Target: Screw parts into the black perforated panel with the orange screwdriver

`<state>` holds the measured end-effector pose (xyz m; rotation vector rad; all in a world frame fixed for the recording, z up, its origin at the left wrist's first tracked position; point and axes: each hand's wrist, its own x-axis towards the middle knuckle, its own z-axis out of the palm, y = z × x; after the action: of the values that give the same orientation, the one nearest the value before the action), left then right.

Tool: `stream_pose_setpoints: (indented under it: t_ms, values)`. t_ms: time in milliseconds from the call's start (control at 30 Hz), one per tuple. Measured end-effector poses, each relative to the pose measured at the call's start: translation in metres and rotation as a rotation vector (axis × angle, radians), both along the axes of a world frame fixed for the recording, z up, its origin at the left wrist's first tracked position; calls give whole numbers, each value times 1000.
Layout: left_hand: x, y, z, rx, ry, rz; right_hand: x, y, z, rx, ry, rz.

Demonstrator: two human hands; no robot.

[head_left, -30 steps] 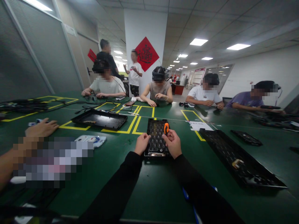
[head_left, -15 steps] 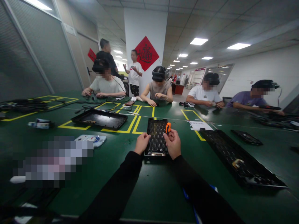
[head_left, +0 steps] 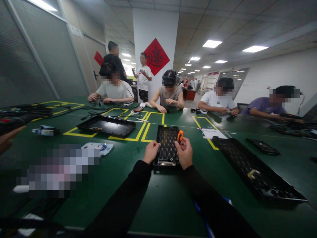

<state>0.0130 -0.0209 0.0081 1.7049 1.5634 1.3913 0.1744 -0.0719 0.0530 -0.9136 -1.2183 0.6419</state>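
A black rectangular casing (head_left: 167, 145) lies on the green table in front of me, its inside showing rows of small light-coloured parts. At its near end is a metallic strip. My left hand (head_left: 151, 152) pinches the casing's left edge between thumb and fingers. On the other side, my right hand (head_left: 185, 152) is closed around a small orange-and-black tool (head_left: 180, 136), held upright at the right edge. The thumb rests against the casing. The tool's lower end is hidden by my fingers, so its exact kind does not show.
A shallow black tray (head_left: 106, 126) lies left, a long black housing (head_left: 257, 168) right, and a flat black part (head_left: 263, 146) beyond. Cables (head_left: 27, 112) sprawl far left. A co-worker's hand (head_left: 10, 138) enters there. Several people sit across the table.
A co-worker's hand has come in at the left edge. The view has shifted slightly. My hands, the casing and the orange tool keep nearly the same positions.
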Motion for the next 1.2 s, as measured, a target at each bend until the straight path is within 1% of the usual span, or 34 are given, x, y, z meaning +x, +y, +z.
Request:
stream_pose_setpoints:
  t_ms: [233, 467, 667, 833, 967, 1200]
  values:
    - [-1, 1, -2, -1, -1, -4, 2, 2, -2, -41, -4, 22]
    - [-1, 3, -4, -4, -9, -7, 0, 0, 2, -28, 43, 93]
    - [-1, 0, -1, -3, -4, -2, -1, -1, 1, -21, 12, 72]
    - [-1, -2, 2, -24, -19, 3, -1, -3, 2, -66, 8, 147]
    - [0, -2, 2, -32, -23, 4, 0, -1, 2, -45, 30, 125]
    - [-1, -1, 1, -11, -4, -5, -3, 0, 1, -10, 71, 127]
